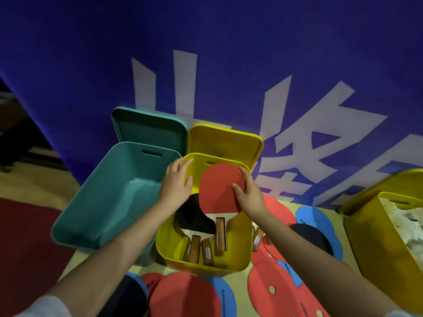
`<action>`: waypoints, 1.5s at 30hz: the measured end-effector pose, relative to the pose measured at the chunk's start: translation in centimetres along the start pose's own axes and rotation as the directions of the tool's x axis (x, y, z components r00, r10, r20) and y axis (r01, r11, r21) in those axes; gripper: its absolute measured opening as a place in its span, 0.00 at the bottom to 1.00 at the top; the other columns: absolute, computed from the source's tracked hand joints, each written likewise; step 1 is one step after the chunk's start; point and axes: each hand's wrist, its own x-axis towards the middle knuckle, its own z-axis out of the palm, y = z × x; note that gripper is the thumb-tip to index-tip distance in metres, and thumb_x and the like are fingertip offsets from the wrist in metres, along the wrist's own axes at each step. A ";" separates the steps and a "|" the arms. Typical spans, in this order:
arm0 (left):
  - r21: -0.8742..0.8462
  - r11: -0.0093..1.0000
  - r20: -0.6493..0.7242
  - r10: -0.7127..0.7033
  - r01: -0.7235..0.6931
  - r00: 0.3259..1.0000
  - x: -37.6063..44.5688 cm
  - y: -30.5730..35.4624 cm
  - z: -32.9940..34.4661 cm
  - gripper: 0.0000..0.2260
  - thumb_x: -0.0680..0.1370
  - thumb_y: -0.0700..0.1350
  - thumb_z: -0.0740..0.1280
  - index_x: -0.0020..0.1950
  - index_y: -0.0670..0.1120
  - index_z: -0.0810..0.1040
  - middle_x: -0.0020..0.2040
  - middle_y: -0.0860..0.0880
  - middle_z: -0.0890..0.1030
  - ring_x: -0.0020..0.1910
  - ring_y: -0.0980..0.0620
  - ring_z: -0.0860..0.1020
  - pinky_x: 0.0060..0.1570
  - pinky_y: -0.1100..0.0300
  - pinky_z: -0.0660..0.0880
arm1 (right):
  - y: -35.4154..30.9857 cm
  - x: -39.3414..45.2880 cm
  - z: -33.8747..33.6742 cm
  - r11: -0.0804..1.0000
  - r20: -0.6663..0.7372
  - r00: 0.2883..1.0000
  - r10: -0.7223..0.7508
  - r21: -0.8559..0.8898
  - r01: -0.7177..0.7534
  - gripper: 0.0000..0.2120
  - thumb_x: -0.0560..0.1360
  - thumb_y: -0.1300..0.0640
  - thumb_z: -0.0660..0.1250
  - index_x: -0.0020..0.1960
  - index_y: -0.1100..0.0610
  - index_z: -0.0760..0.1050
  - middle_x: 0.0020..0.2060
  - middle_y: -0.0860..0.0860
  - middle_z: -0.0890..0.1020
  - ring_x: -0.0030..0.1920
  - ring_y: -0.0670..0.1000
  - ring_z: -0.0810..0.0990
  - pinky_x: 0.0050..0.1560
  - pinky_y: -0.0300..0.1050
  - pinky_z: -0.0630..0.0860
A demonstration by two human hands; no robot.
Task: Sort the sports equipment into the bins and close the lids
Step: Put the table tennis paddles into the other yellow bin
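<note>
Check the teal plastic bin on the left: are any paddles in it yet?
No, the teal plastic bin shows only its bare floor, while the wooden-handled paddles stand in the yellow plastic bin beside it.

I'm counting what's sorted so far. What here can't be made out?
Head view only:
- Paddles in the yellow bin: blades hidden under the red paddle and left hand.
- Second yellow bin: cut off by right edge; pale contents blurred.
- Handle labels: too small.
</note>
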 end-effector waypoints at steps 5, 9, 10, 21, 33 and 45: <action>0.012 0.986 0.115 -0.165 0.164 0.980 -2.3 -2.6 -0.2 0.24 0.82 0.43 0.56 0.78 0.47 0.55 0.60 0.37 0.76 0.50 0.43 0.77 0.41 0.56 0.68 | -0.1 2.5 4.1 0.991 0.206 0.977 0.057 -0.127 -0.031 0.25 0.78 0.54 0.62 0.74 0.46 0.60 0.65 0.56 0.76 0.63 0.60 0.75 0.61 0.50 0.72; 0.021 0.984 0.073 -0.175 0.174 0.982 -2.6 -3.0 -0.3 0.23 0.81 0.41 0.56 0.77 0.50 0.59 0.59 0.40 0.78 0.51 0.42 0.77 0.43 0.53 0.71 | 0.3 3.2 7.4 0.993 0.324 0.940 0.110 0.004 -0.118 0.25 0.78 0.65 0.61 0.73 0.55 0.63 0.68 0.56 0.71 0.67 0.55 0.70 0.55 0.31 0.63; 0.018 0.984 0.066 -0.175 0.175 0.982 -2.6 -3.0 -0.1 0.23 0.81 0.41 0.57 0.77 0.50 0.59 0.60 0.40 0.78 0.52 0.42 0.78 0.45 0.52 0.72 | 0.8 3.4 8.0 0.987 0.329 0.935 0.134 0.038 -0.155 0.24 0.78 0.67 0.61 0.73 0.56 0.64 0.68 0.56 0.71 0.67 0.54 0.69 0.54 0.30 0.62; -0.069 0.984 0.029 -0.163 0.165 0.986 -2.8 -3.3 0.3 0.22 0.82 0.41 0.57 0.76 0.51 0.61 0.65 0.45 0.76 0.50 0.46 0.78 0.42 0.58 0.70 | 6.9 4.0 13.3 0.937 0.185 0.921 0.342 -0.148 -0.318 0.36 0.68 0.48 0.75 0.72 0.55 0.65 0.63 0.59 0.72 0.65 0.59 0.68 0.65 0.51 0.67; -0.129 0.973 0.051 -0.188 0.193 0.981 -3.0 -3.1 0.2 0.22 0.81 0.42 0.58 0.75 0.52 0.62 0.68 0.46 0.73 0.52 0.44 0.78 0.46 0.58 0.72 | 7.3 2.4 13.9 0.894 0.135 0.952 0.273 -0.402 -0.200 0.29 0.73 0.44 0.68 0.71 0.51 0.66 0.61 0.60 0.71 0.65 0.61 0.67 0.63 0.54 0.68; 0.026 0.997 -0.001 0.075 -0.075 0.997 -4.9 6.1 -0.3 0.18 0.79 0.42 0.61 0.69 0.44 0.72 0.67 0.43 0.71 0.67 0.44 0.67 0.67 0.52 0.63 | 3.4 -3.3 -4.4 0.974 -0.125 0.991 0.050 0.227 -0.021 0.16 0.76 0.60 0.66 0.64 0.55 0.74 0.51 0.52 0.79 0.53 0.48 0.77 0.50 0.32 0.71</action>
